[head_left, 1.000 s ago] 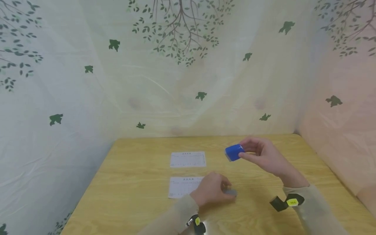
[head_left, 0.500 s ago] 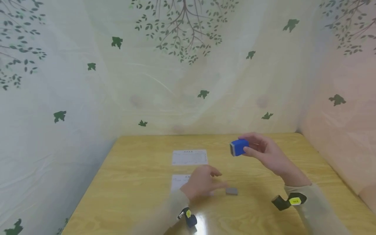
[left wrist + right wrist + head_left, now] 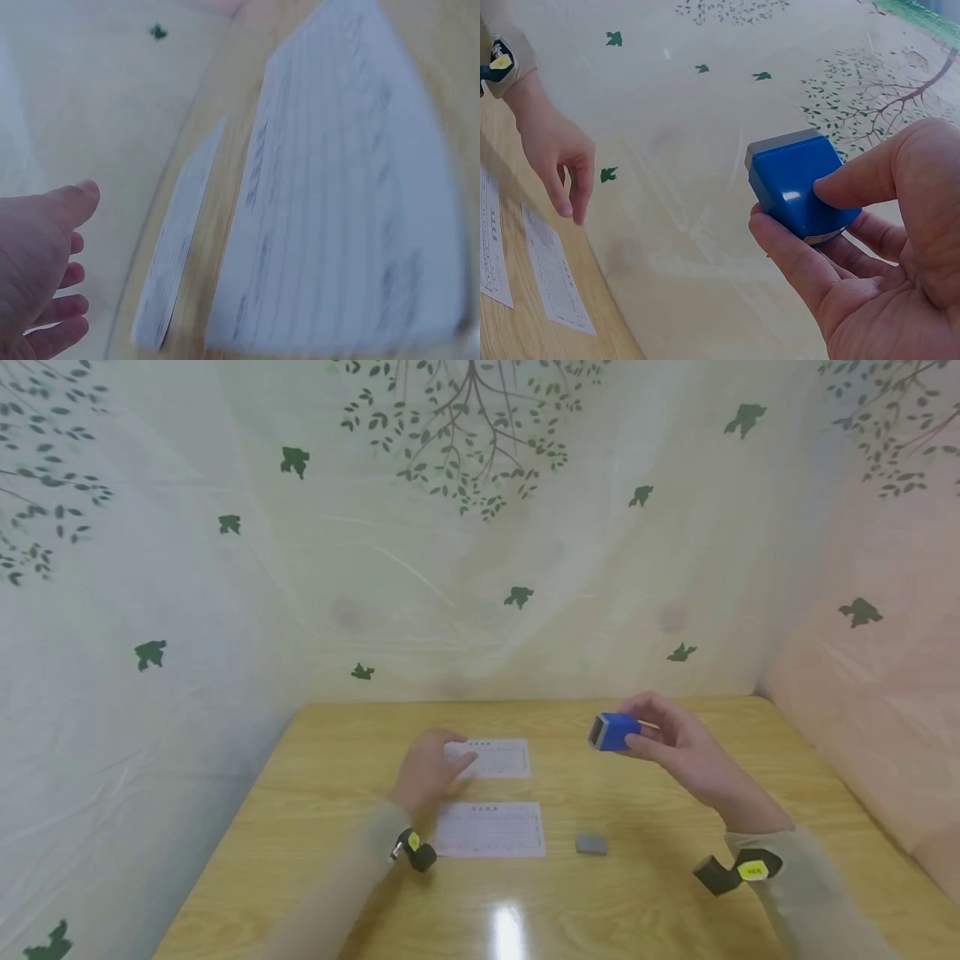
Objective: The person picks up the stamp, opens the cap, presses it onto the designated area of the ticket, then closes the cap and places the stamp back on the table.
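My right hand [image 3: 678,756] pinches a blue stamp [image 3: 621,732] between thumb and fingers, above the right part of the table. The stamp's grey-edged dark face points left in the head view. In the right wrist view the blue body [image 3: 795,187] tilts, with its grey end up. My left hand [image 3: 431,768] holds nothing and hovers by the left end of the far printed slip [image 3: 501,758], covering its corner. Closer to me lies a second printed slip [image 3: 491,831]. A small grey block, perhaps the stamp's cap [image 3: 592,844], lies to the right of that slip.
Everything lies on a wood-grain table [image 3: 645,893]. Pale curtains [image 3: 420,610] printed with leaves and birds hang behind it and at both sides. Each wrist bears a small black camera mount [image 3: 720,872].
My left hand has let go of the grey block, leaving it on the table, and moved left and away to the far slip. The stamp has turned so its dark face shows.
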The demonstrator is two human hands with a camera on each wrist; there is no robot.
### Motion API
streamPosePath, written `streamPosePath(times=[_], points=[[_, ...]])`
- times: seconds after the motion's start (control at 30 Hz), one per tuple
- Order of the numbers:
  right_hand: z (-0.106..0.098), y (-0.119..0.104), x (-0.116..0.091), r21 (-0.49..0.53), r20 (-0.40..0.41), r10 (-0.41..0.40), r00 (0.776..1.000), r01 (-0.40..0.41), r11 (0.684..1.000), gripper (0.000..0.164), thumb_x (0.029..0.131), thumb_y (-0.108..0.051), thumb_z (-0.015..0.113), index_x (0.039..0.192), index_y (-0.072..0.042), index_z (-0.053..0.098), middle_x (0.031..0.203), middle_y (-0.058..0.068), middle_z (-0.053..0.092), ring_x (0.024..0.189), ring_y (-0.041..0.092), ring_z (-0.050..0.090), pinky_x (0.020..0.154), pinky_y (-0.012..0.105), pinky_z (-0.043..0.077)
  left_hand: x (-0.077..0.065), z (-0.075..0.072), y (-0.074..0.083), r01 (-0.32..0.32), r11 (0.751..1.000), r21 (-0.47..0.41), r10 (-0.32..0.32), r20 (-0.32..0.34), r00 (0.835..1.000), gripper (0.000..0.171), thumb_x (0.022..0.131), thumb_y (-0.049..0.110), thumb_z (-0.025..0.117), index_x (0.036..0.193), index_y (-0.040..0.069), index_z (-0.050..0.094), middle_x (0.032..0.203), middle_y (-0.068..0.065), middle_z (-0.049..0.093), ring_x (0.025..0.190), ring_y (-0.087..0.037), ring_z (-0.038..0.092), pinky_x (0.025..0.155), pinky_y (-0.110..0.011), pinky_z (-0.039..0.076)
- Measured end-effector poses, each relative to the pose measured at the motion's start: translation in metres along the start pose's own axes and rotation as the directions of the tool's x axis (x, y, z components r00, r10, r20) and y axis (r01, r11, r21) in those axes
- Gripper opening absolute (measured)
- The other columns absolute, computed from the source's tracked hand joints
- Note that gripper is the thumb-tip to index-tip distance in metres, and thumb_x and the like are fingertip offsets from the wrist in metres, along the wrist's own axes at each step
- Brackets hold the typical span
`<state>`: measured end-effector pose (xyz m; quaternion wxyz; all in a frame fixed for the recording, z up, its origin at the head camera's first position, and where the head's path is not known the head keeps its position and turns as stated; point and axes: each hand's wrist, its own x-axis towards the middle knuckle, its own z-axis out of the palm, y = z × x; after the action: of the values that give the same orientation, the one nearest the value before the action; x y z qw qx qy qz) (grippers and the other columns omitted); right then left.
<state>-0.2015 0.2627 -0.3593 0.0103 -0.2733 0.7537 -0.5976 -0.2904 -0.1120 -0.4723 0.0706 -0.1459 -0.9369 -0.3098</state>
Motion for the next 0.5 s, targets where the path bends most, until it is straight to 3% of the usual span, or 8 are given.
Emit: streamPosePath(times=[0.1, 0.23, 0.5], points=[[0.0, -0.001, 0.001, 0.003, 0.004, -0.004, 1.0, 0.004, 1.0, 0.024, 0.108, 0.001, 0.055, 0.132, -0.003, 0.052, 0.128, -0.004, 0.065, 0.116, 0.007, 0.073, 0.096, 0.023, 0.063, 0.007, -0.008, -0.018, -0.037, 0.998, 0.056, 0.038, -0.018, 0.999, 0.048, 0.099, 0.034, 0.075, 0.136, 0.005, 0.067, 0.139, -0.017, 0.07, 0.135, -0.038, 0.062, 0.121, -0.055, 0.047], [0.0, -0.002, 0.001, 0.002, 0.009, -0.001, 1.0, 0.001, 1.0, 0.024, 0.108, 0.002, 0.054, 0.132, -0.003, 0.052, 0.128, -0.004, 0.064, 0.116, 0.007, 0.073, 0.096, 0.022, 0.063, 0.013, -0.009, -0.036, -0.064, 0.995, 0.082, 0.063, 0.016, 0.998, 0.056, 0.098, 0.033, 0.076, 0.145, 0.005, 0.061, 0.145, -0.019, 0.066, 0.139, -0.04, 0.059, 0.123, -0.057, 0.045], [0.0, -0.001, -0.001, -0.035, 0.005, 0.026, 1.0, -0.026, 0.999, 0.025, 0.109, -0.001, 0.055, 0.133, 0.0, 0.05, 0.128, -0.003, 0.064, 0.117, 0.006, 0.072, 0.097, 0.022, 0.062, 0.015, -0.003, -0.047, -0.056, 0.996, 0.074, 0.047, 0.124, 0.991, 0.07, 0.099, 0.04, 0.075, 0.155, 0.006, 0.051, 0.16, -0.017, 0.054, 0.15, -0.04, 0.049, 0.128, -0.059, 0.037]])
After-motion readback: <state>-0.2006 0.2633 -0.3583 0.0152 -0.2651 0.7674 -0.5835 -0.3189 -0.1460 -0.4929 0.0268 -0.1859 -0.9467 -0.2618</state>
